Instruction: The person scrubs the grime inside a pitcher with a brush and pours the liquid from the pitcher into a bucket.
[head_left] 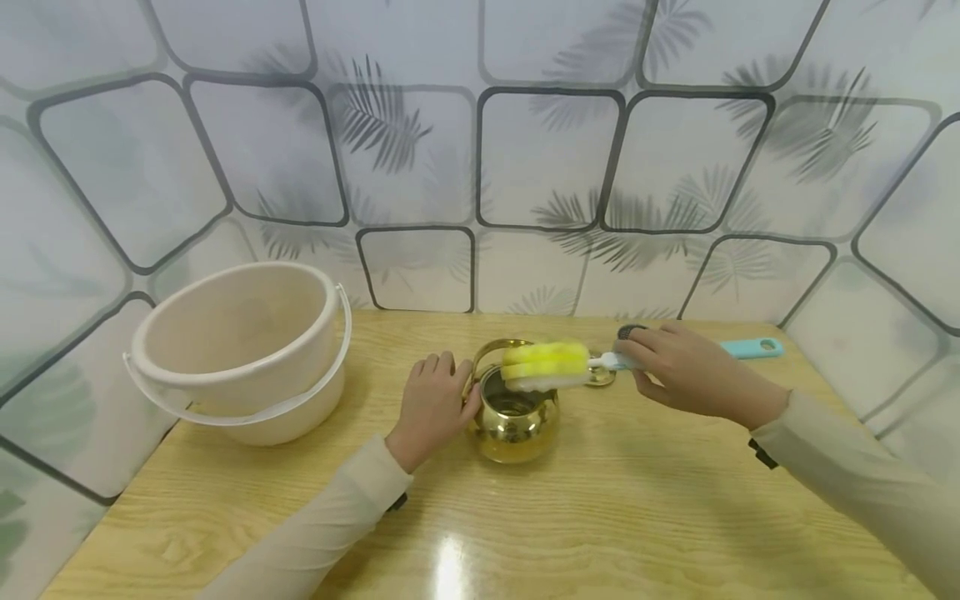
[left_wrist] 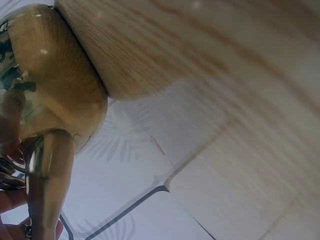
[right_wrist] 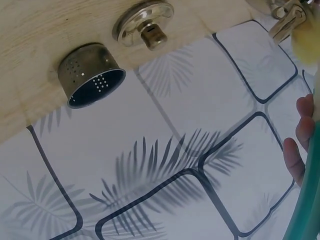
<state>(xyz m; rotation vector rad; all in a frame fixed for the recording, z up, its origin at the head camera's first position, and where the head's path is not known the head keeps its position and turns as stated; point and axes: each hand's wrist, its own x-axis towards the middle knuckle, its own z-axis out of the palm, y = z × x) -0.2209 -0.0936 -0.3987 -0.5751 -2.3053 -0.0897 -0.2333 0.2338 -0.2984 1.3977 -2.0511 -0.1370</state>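
1. Holding the gold teapot (head_left: 517, 437) on the wooden table (head_left: 637, 517) with the left hand (head_left: 435, 404), curling bent fingers around the spout (left_wrist: 50, 175) at the teapot's left side.
2. Grasping the sponge brush (head_left: 546, 367) in the right hand (head_left: 682, 371), to the right of the teapot, closing curled fingers around its teal handle (head_left: 750, 348) and pointing the far end of that handle away from the teapot.
3. Holding the yellow and white sponge end over the teapot's uncovered mouth, hiding part of the opening from the head view; being unable to tell, through the blur, about any contact with the rim.
4. Seeing the gold lid (right_wrist: 145, 21) lying knob upward just to the right of the teapot, partly hidden under the brush in the head view.
5. Seeing the perforated metal strainer (right_wrist: 87, 70) standing mouth upward, farther to the right of the teapot than the lid, partly hidden behind the right hand in the head view.
6. Seeing the off-white bucket (head_left: 292, 362) standing well apart, to the left of the teapot, with a white carrying handle hanging across its front.
7. Facing the leaf-patterned wall covering (head_left: 540, 158) behind the teapot.
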